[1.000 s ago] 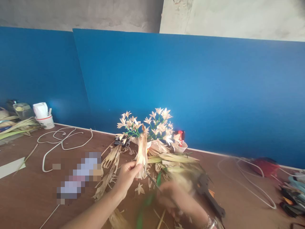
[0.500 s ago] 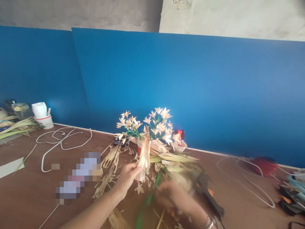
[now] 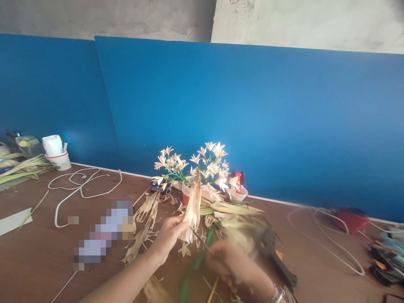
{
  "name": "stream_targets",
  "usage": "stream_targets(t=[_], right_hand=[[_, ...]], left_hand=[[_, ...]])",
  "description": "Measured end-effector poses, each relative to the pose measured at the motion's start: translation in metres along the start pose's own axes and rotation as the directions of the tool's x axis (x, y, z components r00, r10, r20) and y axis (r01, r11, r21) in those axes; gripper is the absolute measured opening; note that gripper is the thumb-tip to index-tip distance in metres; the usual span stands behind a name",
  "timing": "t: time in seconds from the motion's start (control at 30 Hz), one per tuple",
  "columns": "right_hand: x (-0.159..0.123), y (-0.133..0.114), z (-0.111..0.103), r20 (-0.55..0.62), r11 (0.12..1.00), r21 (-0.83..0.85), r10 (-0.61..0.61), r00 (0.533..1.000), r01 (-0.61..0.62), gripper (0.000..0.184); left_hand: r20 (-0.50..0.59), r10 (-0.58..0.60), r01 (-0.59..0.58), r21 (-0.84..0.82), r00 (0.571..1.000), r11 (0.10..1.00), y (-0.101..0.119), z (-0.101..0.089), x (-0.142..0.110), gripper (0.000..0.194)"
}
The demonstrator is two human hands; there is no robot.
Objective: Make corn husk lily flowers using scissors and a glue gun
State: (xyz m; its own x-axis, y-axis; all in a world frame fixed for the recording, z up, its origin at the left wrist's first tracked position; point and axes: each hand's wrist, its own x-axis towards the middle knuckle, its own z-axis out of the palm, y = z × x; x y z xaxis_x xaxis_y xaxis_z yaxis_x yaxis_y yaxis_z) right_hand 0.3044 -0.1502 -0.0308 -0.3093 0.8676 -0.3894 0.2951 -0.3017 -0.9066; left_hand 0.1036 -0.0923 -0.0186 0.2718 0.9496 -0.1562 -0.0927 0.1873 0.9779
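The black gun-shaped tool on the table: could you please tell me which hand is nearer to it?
Right: the right hand is close beside the black gun-shaped tool, on its left; the left hand is farther left, pinching the pale dried husk.

The pale husk (image 3: pixel 193 206) looks dry, papery and ridged to me, the slim tool (image 3: pixel 201 241) at its five o'clock smooth metal. At four, the gun-shaped tool (image 3: pixel 277 261) seems matt plastic; at twelve, the smooth blue board (image 3: pixel 252 105) has a soft sheen below rough plaster (image 3: pixel 309 23).
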Motion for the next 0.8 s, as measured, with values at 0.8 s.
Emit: stream_targets(t=[0.8], right_hand=[[-0.006, -0.014, 0.005, -0.029, 0.994, 0.035, -0.099, 0.995, 0.100, 0.025]], left_hand=[[-0.214, 0.150, -0.166, -0.058, 0.965, 0.984, 0.010, 0.006, -0.001, 0.027]])
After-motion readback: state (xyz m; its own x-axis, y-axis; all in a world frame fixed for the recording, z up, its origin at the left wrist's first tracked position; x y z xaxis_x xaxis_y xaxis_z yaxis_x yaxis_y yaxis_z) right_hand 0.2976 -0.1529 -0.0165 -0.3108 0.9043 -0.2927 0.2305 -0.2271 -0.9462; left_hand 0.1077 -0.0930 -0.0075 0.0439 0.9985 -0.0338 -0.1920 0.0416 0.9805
